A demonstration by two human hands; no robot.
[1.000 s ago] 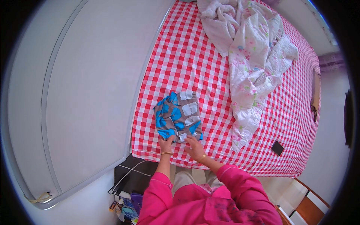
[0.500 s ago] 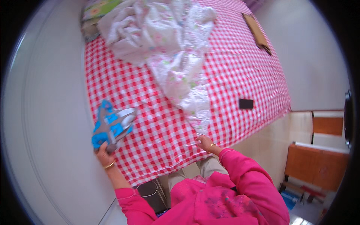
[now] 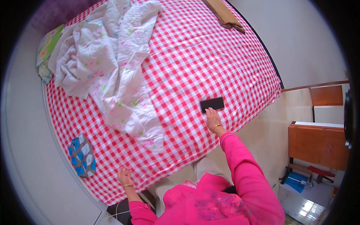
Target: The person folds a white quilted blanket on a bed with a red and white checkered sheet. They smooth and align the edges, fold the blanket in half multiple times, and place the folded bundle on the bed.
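Note:
My right hand reaches over the bed, its fingertips at the near edge of a black phone. The fingers are stretched out over that edge, not wrapped round it. Low on the left, my left hand hovers by the front edge of the bed, empty and with its fingers apart. Beside it, to the left, a folded cloth piece in blue, grey and white lies on the red checked sheet. A crumpled white floral quilt spreads across the bed's left half, its narrow end toward me.
A brown folded board-like piece lies at the bed's far edge. At the far left sits a green floral pillow. A white wall borders the left side; a wooden cabinet stands on the right, beyond the floor.
My left hand has let go of the blue and grey cloth, which now lies on the bed. My right hand has left the quilt's end and moved to the phone. The view has shifted.

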